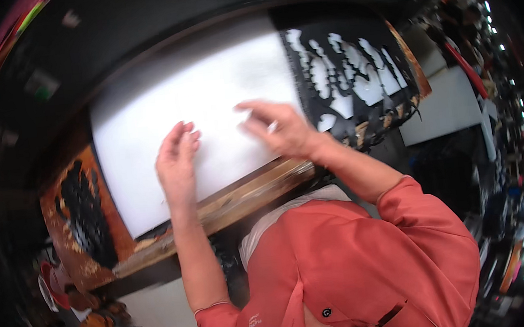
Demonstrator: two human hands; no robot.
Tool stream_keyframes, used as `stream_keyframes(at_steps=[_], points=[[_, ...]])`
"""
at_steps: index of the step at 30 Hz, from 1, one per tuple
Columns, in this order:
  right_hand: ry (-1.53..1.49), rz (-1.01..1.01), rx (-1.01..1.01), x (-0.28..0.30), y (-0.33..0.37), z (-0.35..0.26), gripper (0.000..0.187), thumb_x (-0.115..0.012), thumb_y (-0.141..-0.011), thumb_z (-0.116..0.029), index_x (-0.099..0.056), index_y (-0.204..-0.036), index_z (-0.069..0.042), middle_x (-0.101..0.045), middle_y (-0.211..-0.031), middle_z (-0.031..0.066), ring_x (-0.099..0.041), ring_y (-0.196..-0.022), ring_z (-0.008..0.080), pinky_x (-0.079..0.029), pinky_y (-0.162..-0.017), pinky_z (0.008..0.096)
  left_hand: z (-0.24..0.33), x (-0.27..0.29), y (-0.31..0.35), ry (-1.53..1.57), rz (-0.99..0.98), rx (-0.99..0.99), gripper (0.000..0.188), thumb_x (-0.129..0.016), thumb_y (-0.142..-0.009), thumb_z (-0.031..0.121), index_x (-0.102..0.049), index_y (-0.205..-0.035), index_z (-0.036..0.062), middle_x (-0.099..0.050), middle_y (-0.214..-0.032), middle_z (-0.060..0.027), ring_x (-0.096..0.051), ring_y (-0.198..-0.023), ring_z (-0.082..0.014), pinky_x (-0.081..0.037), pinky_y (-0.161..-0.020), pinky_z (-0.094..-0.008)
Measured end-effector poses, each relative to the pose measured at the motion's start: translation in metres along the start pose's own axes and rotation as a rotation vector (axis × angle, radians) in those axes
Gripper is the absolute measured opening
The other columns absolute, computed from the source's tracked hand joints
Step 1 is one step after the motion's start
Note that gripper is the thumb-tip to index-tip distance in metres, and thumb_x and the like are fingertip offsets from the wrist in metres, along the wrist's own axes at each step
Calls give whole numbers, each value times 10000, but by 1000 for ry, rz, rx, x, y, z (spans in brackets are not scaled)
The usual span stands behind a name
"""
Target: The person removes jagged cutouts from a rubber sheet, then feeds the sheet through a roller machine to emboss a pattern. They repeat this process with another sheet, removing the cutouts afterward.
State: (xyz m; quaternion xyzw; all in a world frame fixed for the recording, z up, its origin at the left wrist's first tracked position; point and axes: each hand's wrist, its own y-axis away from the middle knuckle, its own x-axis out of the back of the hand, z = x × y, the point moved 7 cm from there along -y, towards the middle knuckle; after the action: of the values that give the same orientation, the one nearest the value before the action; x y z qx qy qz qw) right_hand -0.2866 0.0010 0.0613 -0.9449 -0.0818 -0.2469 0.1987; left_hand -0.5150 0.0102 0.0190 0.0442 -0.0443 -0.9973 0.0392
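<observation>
White sheet, one, lies flat beneath and ahead of both hands, its long axis seeming to run across the body and rise toward the right; from my remote seat, I judge the left hand nearer its middle, the right hand nearer its right edge. Left fingers are loosely curled with nothing seen in them; the right fingers are bent around a pale spot, and I cannot tell whether they grip anything. Beside the sheet I count one black cut-out sheet rightward, one dark scrap heap leftward
</observation>
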Motion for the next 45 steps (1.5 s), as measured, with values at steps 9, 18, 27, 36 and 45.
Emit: stream_keyframes(at_steps=[9,18,27,36,45], points=[[1029,595,-666,429,137,257,577,-665,-983,-445,-683,-1349,1,-654,-1343,271,-615,-1249,415,-476,-1088,490,-55,-231,-48,205,-272,407,733,-737,-1026,317,-430,-1537,-110,-618,-1436,-230,-698,-1183,-318,-594,-1008,-390],[826,354,-1078,517,196,367,770,-646,-944,-635,-685,-1361,11,-698,-1333,264,-645,-1280,405,-487,-1114,488,-55,-290,-121,-467,-117,134,388,-701,-1035,355,-742,-999,-29,-641,-792,-13,-537,-723,-88,-435,-645,-276],[55,335,-749,500,180,327,355,-756,-986,-365,-730,-854,-37,-660,-770,-37,-578,-711,58,-438,-633,260,-41,-184,-36,-362,116,132,315,-654,-1081,299,-624,-849,89,-504,-722,87,-384,-606,-17,-266,-507,-232],[55,274,-845,410,170,273,345,-623,-1073,-341,-619,-935,-25,-513,-704,-39,-522,-561,76,-471,-520,275,-48,-115,52,-360,186,227,290,-649,-1098,273,-634,-878,85,-523,-694,77,-399,-562,-20,-269,-486,-217],[703,179,-599,399,164,254,306,-669,-1025,-307,-671,-959,-9,-648,-758,149,-657,-704,315,-533,-676,418,-53,-60,54,-320,276,331,279,-650,-1094,268,-655,-904,63,-543,-722,65,-438,-591,-24,-322,-515,-216]])
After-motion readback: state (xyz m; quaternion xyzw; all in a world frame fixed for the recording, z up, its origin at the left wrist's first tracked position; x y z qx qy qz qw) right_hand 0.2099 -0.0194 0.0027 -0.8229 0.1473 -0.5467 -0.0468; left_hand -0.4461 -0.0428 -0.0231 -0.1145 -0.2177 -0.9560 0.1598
